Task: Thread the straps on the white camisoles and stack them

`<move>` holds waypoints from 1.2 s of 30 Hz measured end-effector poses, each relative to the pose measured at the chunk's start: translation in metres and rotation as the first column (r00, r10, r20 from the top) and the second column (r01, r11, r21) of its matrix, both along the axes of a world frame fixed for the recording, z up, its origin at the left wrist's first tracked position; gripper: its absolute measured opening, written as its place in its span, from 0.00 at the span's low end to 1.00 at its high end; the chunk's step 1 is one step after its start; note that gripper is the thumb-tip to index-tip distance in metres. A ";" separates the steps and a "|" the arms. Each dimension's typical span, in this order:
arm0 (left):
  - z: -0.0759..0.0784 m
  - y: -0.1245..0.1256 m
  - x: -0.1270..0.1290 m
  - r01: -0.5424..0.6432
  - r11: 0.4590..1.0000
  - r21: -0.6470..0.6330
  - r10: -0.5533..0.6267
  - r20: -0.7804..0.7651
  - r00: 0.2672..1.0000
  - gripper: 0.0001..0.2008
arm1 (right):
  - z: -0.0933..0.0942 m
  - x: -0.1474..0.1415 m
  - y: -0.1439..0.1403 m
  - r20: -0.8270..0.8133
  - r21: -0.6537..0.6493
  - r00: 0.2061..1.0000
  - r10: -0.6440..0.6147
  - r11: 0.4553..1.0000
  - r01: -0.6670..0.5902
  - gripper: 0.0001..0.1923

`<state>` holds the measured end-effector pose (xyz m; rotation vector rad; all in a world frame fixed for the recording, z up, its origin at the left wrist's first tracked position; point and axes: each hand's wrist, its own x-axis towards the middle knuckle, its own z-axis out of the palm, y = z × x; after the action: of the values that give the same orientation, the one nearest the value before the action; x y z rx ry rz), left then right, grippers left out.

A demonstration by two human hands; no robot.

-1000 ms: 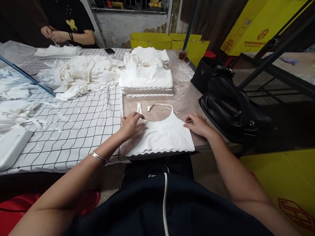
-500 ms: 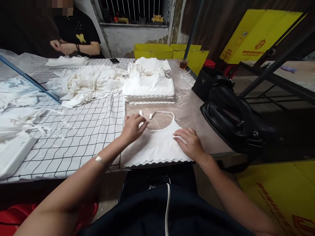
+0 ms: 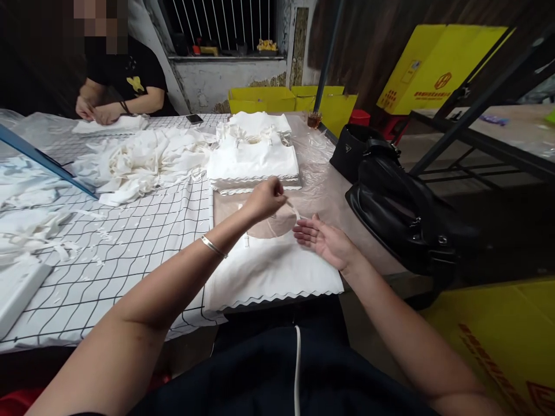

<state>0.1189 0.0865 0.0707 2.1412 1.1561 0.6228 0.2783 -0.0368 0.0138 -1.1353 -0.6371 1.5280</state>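
Lifted now, left hand [image 3: 265,199] pinches white top's [image 3: 271,271] strap [image 3: 293,210]; scalloped hem flat.

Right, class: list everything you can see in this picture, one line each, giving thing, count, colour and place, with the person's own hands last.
Top: one, white, flat at the table's near edge.
Strap: one, white, pinched above the top.
Stack of tops: one, white, behind the top.
Loose pile of fabric: one, white, on the left half of the table.
Grid cloth: one, white with black lines, covering the table's left.
Handbags: two, black, at the table's right edge.
Phone: one, dark, at the far side.
Boxes: several, yellow, behind the table.
Co-worker: one, black shirt, far left.
Left hand: raised, pinching the strap.
Right hand: open, palm up, over the top.
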 end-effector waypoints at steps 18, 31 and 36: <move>-0.041 -0.001 0.059 0.368 0.928 -0.056 -0.361 0.103 0.927 0.12 | 0.031 0.025 -0.021 0.083 -0.036 0.977 0.195 0.981 -0.192 0.10; -0.035 -0.004 0.032 0.066 0.997 -0.027 -0.070 -0.213 0.975 0.08 | 0.014 0.047 -0.025 0.362 -0.011 0.924 0.121 0.992 -0.126 0.23; -0.057 -0.061 -0.008 0.034 0.996 0.077 -0.006 -0.336 0.942 0.20 | 0.012 0.049 -0.003 0.301 0.057 0.951 -0.068 0.997 0.054 0.23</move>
<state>0.1107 0.0255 0.0140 2.3909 1.3021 0.3048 0.3274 -0.0397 0.0255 -1.3542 -0.8323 1.2892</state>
